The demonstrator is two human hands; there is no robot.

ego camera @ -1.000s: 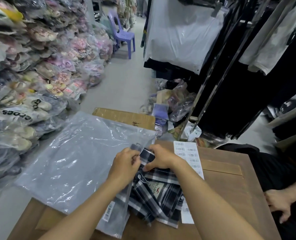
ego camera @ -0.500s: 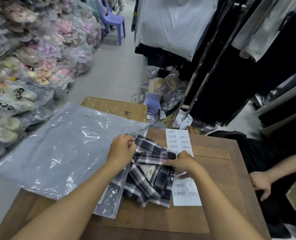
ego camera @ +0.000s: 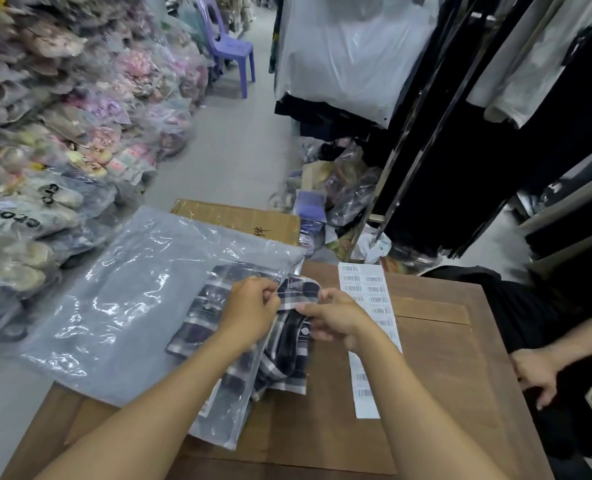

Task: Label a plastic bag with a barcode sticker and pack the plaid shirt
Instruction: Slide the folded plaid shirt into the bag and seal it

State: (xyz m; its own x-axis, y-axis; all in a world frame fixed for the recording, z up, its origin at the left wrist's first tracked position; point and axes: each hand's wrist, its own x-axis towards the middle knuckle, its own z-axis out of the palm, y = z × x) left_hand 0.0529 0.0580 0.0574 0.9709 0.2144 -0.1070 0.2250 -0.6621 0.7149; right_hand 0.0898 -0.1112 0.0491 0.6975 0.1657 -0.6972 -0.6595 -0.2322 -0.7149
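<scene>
A: where's the dark plaid cotton shirt (ego camera: 289, 344)?

B: half inside the clear plastic bag (ego camera: 121, 299) on the brown wooden counter (ego camera: 436, 372), opening at 3 o'clock. Left hand (ego camera: 249, 308) fingers pinched on the bag, right hand (ego camera: 336, 320) closed on the shirt.

On the far left, the clear bags of shoes (ego camera: 17, 216) carry the black word "crocs", seen upside down, and one bag just beyond shows only part of the same word. The cardboard box (ego camera: 239, 216) past the far edge of the table bears a handwritten black character that looks like "件". The white sticker sheet (ego camera: 367, 299) on the right of the table is printed with rows of barcodes, their digits too small to read.
</scene>
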